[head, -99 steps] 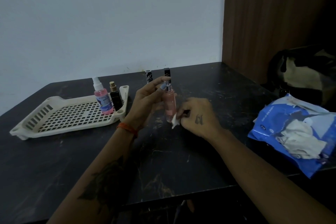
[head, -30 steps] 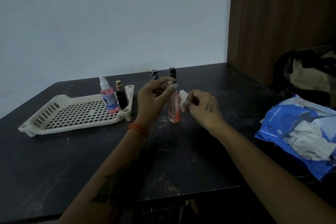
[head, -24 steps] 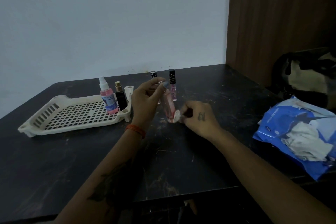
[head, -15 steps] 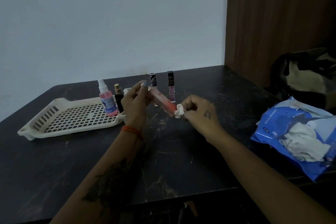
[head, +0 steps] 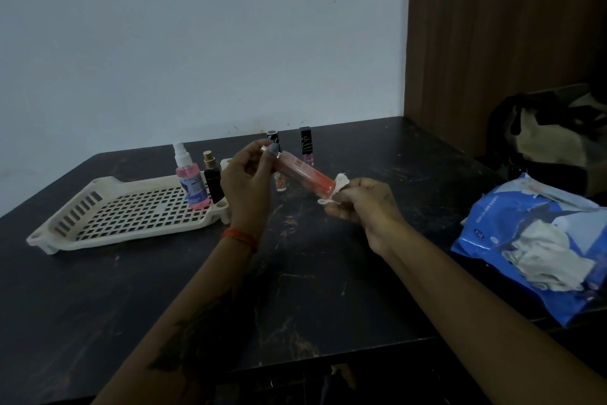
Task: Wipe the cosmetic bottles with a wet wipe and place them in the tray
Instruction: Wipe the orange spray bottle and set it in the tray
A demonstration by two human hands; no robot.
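Above the dark tabletop (head: 295, 273), the left hand (head: 246, 187) has its grip pinched round the capped end of a pink-orange bottle (head: 303, 173), thumb and fingertips curled on the metal collar. The right hand (head: 361, 204) holds a crumpled white wet wipe (head: 336, 187) — its grip is closed on the wipe, which is pressed against the bottle's base. The bottle lies tilted between the two hands, cap up-left, base down-right, clear of the surface.

To the left sits a cream slotted tray (head: 98, 207) — a pink spray bottle (head: 192, 181) and a small black bottle (head: 212, 179) stand upright in its far right corner. Two black-capped tubes (head: 306, 145) stand behind the hands. A blue wipe pack (head: 525, 240) lies at the right edge, near a bag (head: 551, 132), before a white wall and wood panel.
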